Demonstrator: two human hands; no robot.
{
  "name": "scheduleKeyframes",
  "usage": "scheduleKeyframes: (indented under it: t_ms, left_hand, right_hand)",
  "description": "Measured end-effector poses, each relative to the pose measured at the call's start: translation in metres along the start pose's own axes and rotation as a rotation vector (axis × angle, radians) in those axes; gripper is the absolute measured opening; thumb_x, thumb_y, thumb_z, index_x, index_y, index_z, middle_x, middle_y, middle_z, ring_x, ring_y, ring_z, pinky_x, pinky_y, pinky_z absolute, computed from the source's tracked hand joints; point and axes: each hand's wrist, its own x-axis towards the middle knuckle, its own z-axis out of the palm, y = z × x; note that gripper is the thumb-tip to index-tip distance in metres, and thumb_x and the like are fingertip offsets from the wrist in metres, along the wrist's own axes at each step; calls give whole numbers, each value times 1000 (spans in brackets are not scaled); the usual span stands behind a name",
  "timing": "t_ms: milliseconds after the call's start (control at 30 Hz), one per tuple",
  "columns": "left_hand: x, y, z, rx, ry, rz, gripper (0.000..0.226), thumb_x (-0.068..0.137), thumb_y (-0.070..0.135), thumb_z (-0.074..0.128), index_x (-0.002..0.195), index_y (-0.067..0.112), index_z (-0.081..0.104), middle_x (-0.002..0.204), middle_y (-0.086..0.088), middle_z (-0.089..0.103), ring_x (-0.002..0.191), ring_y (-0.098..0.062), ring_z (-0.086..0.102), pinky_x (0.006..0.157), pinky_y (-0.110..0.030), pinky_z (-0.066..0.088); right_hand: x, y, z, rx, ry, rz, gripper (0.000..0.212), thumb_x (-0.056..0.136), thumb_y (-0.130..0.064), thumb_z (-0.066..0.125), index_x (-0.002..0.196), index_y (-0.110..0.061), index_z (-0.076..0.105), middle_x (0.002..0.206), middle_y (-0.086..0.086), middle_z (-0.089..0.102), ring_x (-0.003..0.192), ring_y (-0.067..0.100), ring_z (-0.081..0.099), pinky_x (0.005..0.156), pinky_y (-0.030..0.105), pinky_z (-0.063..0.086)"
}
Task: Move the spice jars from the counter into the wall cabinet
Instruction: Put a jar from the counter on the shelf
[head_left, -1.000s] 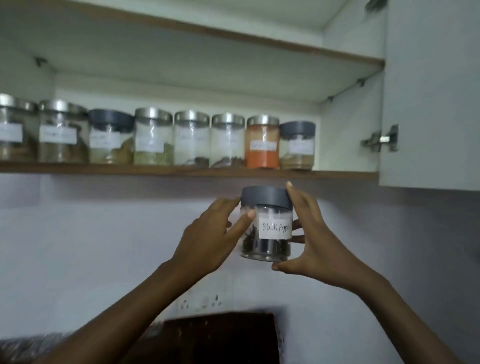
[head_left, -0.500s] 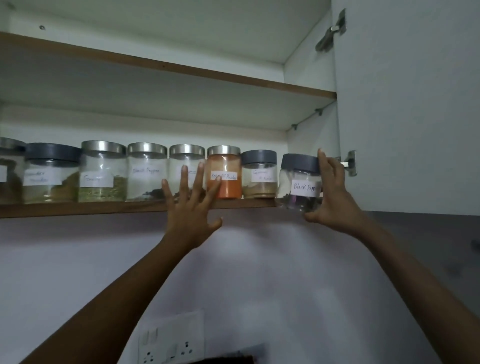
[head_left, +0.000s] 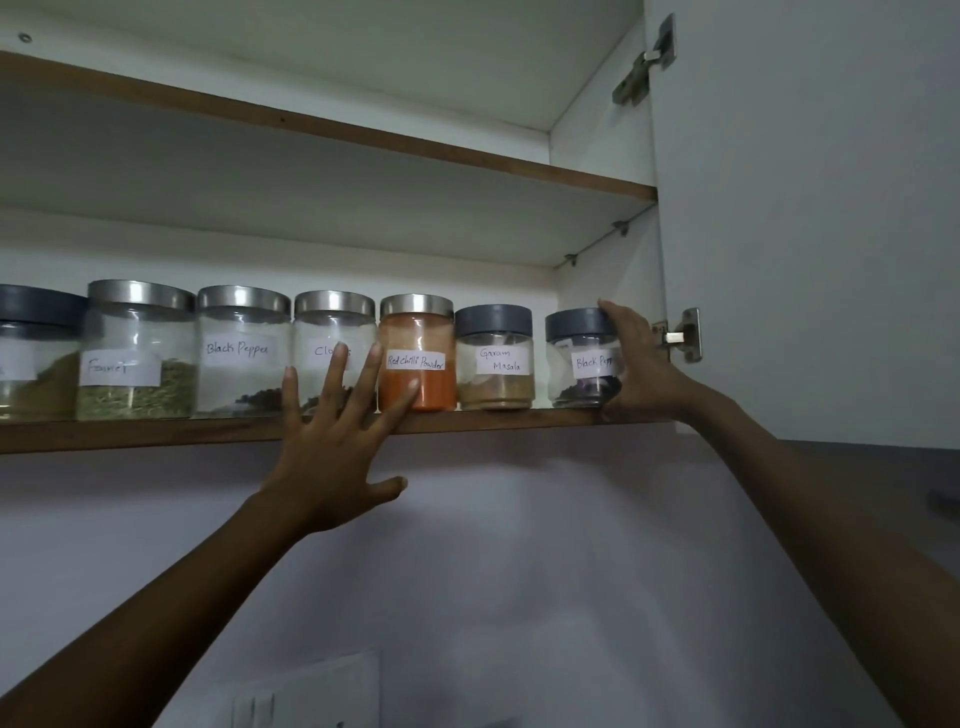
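Observation:
A grey-lidded black pepper jar (head_left: 579, 358) stands on the lower cabinet shelf (head_left: 156, 434) at the right end of the row, and my right hand (head_left: 641, 366) grips its right side. My left hand (head_left: 337, 441) is raised with fingers spread in front of the shelf edge, over the cloves jar (head_left: 332, 332) and the red chilli powder jar (head_left: 418, 353), holding nothing. A garam masala jar (head_left: 494, 358) stands between the chilli jar and the held jar. Further left are another black pepper jar (head_left: 243, 348) and a fennel jar (head_left: 137, 351).
The open cabinet door (head_left: 810, 218) hangs just right of my right hand, with its hinge (head_left: 680, 335) beside the jar. An upper shelf (head_left: 332, 130) runs above the row. A wall socket (head_left: 306, 696) sits below on the white wall.
The black pepper jar rose from below the shelf onto its right end. My left hand let go and spread in front of the middle jars. The jar now sits fully on the shelf.

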Motion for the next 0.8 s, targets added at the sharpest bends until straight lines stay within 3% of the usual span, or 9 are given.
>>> scheduleKeyframes:
  t_ms: [100, 167, 433, 567, 633, 700, 800]
  left_hand:
    - [0, 0, 0, -17, -2, 1, 108, 61, 76, 43, 148, 32, -3, 156, -14, 8, 141, -42, 4, 105, -64, -3]
    - [0, 1, 0, -18, 1, -3, 110, 60, 75, 46, 148, 32, -4, 156, -14, 7, 141, -42, 3, 104, -64, -2]
    - [0, 1, -2, -8, 3, -1, 107, 62, 76, 40, 148, 31, -4, 156, -14, 11, 141, -42, 6, 102, -68, 8]
    - [0, 1, -2, -18, 1, -2, 102, 64, 76, 32, 148, 31, -2, 156, -14, 12, 141, -41, 5, 103, -67, 7]
    - [0, 1, -1, -21, 5, 2, 102, 64, 76, 33, 149, 31, -2, 156, -14, 12, 141, -41, 5, 102, -67, 8]
    - [0, 1, -1, -23, 11, 5, 102, 64, 76, 34, 148, 31, -3, 156, -14, 12, 141, -41, 5, 102, -68, 9]
    - [0, 0, -1, -16, 21, 11, 103, 64, 76, 34, 148, 31, -3, 155, -14, 12, 141, -41, 6, 102, -68, 11]
  right_hand:
    - [5, 0, 3, 128, -41, 58, 126, 52, -4, 86, 147, -20, 4, 151, 7, 9, 136, 26, 21, 104, 30, 28]
    - [6, -5, 9, 156, -25, 82, 123, 57, -6, 86, 147, -20, 3, 150, 8, 11, 135, 24, 23, 102, 25, 26]
    - [6, -18, 21, 189, -31, 93, 122, 64, -5, 82, 148, -25, -5, 151, 9, 5, 136, 25, 22, 99, 24, 26]
    - [-2, -21, 24, 53, -2, 157, 127, 66, -26, 82, 146, -29, -15, 155, 5, -23, 145, 28, -7, 114, 47, 11]
    - [-13, -33, 32, -61, 189, 102, 116, 69, -49, 72, 147, -27, -12, 156, 5, -20, 145, 28, -7, 114, 54, 9]
    - [-28, -51, 49, -114, 297, 13, 102, 71, -68, 47, 148, -29, -8, 156, 4, -19, 145, 26, -9, 114, 52, 3]
    - [-44, -72, 85, -262, 267, -154, 87, 80, -69, 31, 145, -35, -15, 153, 0, -27, 143, 24, -20, 113, 50, -10]
